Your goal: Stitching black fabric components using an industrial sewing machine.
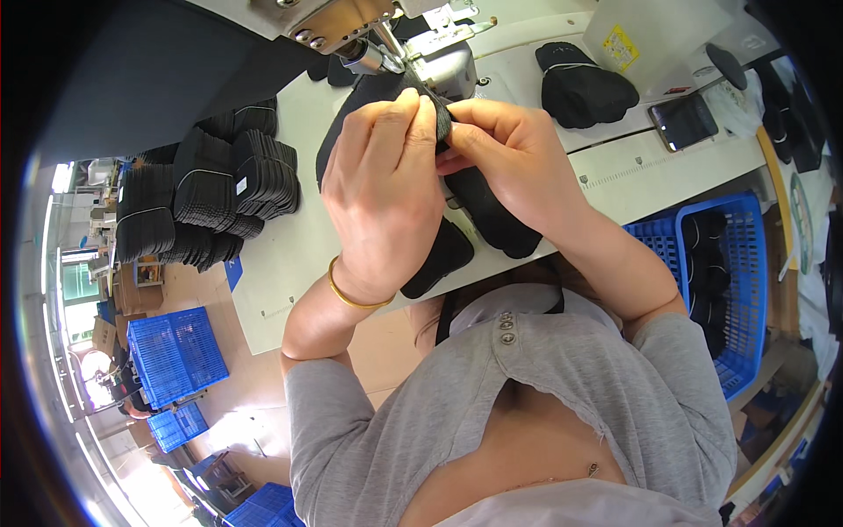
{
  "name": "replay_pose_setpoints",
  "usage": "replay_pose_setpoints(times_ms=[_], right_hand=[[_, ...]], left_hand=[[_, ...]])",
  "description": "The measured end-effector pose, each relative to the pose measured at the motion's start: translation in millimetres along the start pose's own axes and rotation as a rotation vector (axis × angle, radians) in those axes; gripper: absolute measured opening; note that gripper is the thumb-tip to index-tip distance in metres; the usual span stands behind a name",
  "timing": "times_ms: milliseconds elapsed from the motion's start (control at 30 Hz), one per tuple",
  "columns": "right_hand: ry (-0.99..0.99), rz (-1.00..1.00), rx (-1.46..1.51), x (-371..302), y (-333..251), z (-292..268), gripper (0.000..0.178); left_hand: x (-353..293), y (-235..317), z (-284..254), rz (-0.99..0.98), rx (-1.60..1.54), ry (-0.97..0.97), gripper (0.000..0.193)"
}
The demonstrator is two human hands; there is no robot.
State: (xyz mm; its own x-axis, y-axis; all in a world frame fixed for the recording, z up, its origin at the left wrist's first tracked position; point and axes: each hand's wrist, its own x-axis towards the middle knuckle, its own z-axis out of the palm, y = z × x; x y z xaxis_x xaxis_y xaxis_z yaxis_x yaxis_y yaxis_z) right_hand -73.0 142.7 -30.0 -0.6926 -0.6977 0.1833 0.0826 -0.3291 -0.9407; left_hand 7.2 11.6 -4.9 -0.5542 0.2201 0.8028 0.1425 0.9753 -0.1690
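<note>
Both my hands are together at the sewing machine, close to its presser foot and needle area. They hold a black fabric piece that lies partly under the machine head. My left hand pinches its upper edge, with thumb and fingertips pressed together. From the other side, my right hand grips the same edge between thumb and forefinger. The two hands nearly touch. Below them, a dark padded piece and another black piece lie at the table's front edge, partly covered by my hands and wrists.
Tied stacks of black pieces stand on the table's left. A banded black bundle and a phone lie to the right. A blue basket holding black bundles is beside my right arm. Blue crates stand on the floor at left.
</note>
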Motion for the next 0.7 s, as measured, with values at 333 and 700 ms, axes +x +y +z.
replay_pose_setpoints(times_ms=[333,700], right_hand=[[-0.007,-0.044,0.078,16.8,3.3,3.6,0.021],[0.028,-0.071,0.105,3.0,15.1,9.4,0.023]], left_hand=[[10.3,-9.3,-0.8,-0.019,0.024,-0.031,0.028],[-1.3,1.2,0.1,-0.079,-0.061,0.039,0.029]])
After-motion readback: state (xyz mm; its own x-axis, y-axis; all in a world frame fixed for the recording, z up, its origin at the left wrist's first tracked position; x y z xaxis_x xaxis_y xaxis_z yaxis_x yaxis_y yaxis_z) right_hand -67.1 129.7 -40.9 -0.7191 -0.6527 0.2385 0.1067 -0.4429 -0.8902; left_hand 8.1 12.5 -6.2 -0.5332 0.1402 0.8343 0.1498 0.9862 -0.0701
